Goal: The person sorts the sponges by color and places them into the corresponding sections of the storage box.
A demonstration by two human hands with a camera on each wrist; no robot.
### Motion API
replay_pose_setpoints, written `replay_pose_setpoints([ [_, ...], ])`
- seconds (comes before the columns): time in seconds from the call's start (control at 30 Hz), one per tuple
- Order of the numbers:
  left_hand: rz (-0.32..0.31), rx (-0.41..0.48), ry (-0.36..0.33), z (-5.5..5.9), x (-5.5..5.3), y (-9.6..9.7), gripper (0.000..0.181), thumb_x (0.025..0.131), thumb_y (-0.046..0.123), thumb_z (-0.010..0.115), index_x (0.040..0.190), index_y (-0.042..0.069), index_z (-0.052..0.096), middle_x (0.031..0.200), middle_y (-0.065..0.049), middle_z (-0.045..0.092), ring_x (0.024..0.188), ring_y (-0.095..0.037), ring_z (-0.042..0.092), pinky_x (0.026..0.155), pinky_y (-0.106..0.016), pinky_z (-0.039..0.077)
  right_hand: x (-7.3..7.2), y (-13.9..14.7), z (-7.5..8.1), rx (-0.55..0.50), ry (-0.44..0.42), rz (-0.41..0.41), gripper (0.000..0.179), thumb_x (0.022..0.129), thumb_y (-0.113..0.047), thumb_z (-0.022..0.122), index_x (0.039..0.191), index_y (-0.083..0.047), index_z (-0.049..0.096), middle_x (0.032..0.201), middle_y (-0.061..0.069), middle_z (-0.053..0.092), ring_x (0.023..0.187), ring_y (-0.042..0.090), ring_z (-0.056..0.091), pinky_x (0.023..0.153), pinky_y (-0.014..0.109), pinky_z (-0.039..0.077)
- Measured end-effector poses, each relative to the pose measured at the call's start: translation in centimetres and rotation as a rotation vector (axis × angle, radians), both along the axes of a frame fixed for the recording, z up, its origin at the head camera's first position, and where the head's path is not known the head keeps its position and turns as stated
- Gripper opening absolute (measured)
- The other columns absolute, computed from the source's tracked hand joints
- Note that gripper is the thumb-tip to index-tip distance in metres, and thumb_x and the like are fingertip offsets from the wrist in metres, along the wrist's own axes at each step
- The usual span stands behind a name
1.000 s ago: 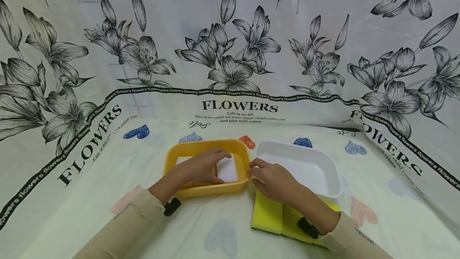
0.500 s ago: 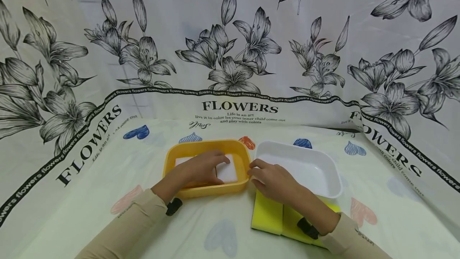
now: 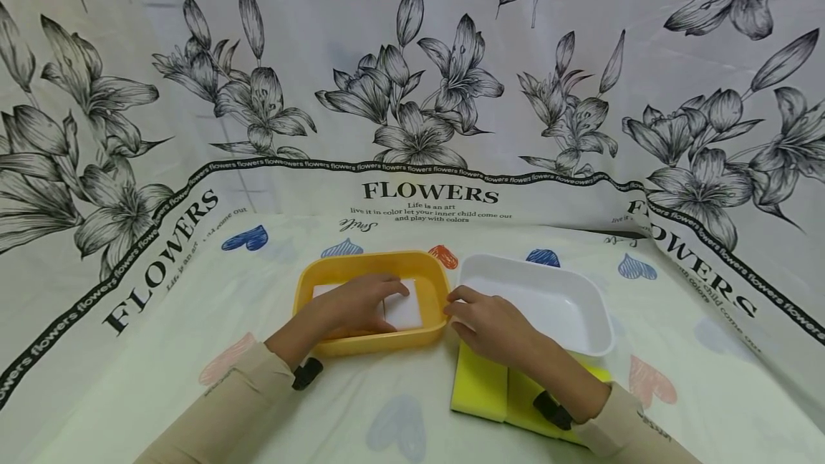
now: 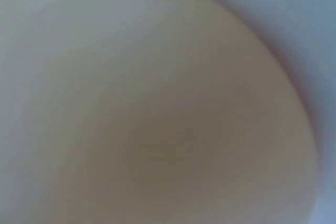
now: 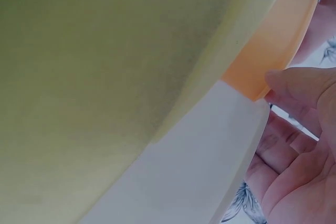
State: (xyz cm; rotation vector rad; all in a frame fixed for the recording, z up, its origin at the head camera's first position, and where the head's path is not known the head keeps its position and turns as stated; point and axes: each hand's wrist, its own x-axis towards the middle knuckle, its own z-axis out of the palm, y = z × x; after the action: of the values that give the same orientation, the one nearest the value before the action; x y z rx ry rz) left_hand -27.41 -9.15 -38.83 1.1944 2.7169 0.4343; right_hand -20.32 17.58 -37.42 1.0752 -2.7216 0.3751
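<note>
In the head view, my left hand (image 3: pixel 362 301) reaches into the orange tray (image 3: pixel 422 339), its thumb and fingers bent about a flat white block (image 3: pixel 409 313). The thumb lies at the near side of the block. A second white block (image 3: pixel 322 289) sits to its left, mostly hidden under the hand. My right hand (image 3: pixel 491 326) pinches the right rim of the orange tray, close beside the white tray (image 3: pixel 583 306). In the right wrist view, the thumb (image 5: pixel 294 85) presses the orange rim. The left wrist view is blurred and filled by a pale rounded surface.
Several yellow pads (image 3: pixel 480 389) with dark undersides lie under my right forearm, in front of the white tray. A pale cloth (image 3: pixel 309 414) printed with hearts covers the table. Behind it rises a flower-printed curtain (image 3: pixel 283 185).
My left hand and the right white block have shifted slightly left, and the orange gap between the two blocks has narrowed. The right hand stays at the orange rim.
</note>
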Motion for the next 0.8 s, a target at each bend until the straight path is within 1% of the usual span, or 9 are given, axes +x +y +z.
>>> replay_pose_setpoints([
  [0.1, -0.004, -0.005, 0.02, -0.19, -0.1, -0.1, 0.06, 0.081, 0.039, 0.084, 0.131, 0.013, 0.063, 0.132, -0.007, 0.06, 0.117, -0.026, 0.056, 0.104, -0.044, 0.043, -0.02, 0.02, -0.04, 0.0, 0.007, 0.002, 0.022, 0.09, -0.009, 0.075, 0.112, -0.009, 0.075, 0.117, 0.008, 0.067, 0.073, 0.014, 0.065, 0.071, 0.021, 0.056],
  [0.17, -0.003, -0.005, 0.019, -0.22, -0.11, -0.14, 0.06, 0.082, 0.04, 0.084, 0.131, 0.013, 0.063, 0.132, -0.007, 0.06, 0.118, -0.027, 0.056, 0.104, -0.044, 0.042, -0.01, 0.04, -0.06, -0.001, 0.012, 0.003, 0.022, 0.09, -0.009, 0.075, 0.111, -0.009, 0.075, 0.117, 0.007, 0.067, 0.073, 0.014, 0.065, 0.07, 0.021, 0.056],
  [0.37, 0.022, 0.004, -0.04, -0.02, 0.05, -0.27, 0.061, 0.082, 0.038, 0.084, 0.133, 0.013, 0.062, 0.134, -0.006, 0.058, 0.121, -0.024, 0.053, 0.109, -0.039, 0.041, 0.0, 0.0, -0.06, -0.005, 0.011, 0.004, 0.022, 0.09, -0.009, 0.074, 0.111, -0.009, 0.075, 0.117, 0.007, 0.067, 0.071, 0.013, 0.064, 0.07, 0.02, 0.056],
  [0.53, 0.036, -0.007, -0.063, 0.18, 0.11, -0.53, 0.059, 0.082, 0.036, 0.084, 0.132, 0.015, 0.062, 0.135, -0.006, 0.057, 0.122, -0.023, 0.052, 0.11, -0.039, 0.04, -0.01, -0.05, -0.06, -0.005, 0.009, 0.004, 0.022, 0.09, -0.009, 0.074, 0.112, -0.009, 0.075, 0.117, 0.008, 0.067, 0.068, 0.011, 0.062, 0.068, 0.019, 0.055],
  [0.7, 0.023, -0.005, -0.071, 0.32, 0.18, -0.74, 0.057, 0.082, 0.034, 0.084, 0.131, 0.014, 0.062, 0.134, -0.005, 0.057, 0.122, -0.023, 0.052, 0.109, -0.039, 0.041, -0.02, -0.03, -0.02, -0.008, 0.005, 0.002, 0.022, 0.09, -0.009, 0.074, 0.112, -0.009, 0.075, 0.118, 0.008, 0.067, 0.068, 0.011, 0.062, 0.068, 0.019, 0.055],
  [0.8, 0.003, 0.003, -0.06, 0.4, 0.25, -0.74, 0.056, 0.083, 0.032, 0.084, 0.13, 0.011, 0.062, 0.133, -0.007, 0.057, 0.121, -0.025, 0.053, 0.108, -0.041, 0.042, -0.05, 0.0, -0.03, -0.013, 0.015, 0.013, 0.021, 0.09, -0.009, 0.074, 0.111, -0.008, 0.075, 0.117, 0.008, 0.067, 0.068, 0.011, 0.062, 0.067, 0.019, 0.055],
])
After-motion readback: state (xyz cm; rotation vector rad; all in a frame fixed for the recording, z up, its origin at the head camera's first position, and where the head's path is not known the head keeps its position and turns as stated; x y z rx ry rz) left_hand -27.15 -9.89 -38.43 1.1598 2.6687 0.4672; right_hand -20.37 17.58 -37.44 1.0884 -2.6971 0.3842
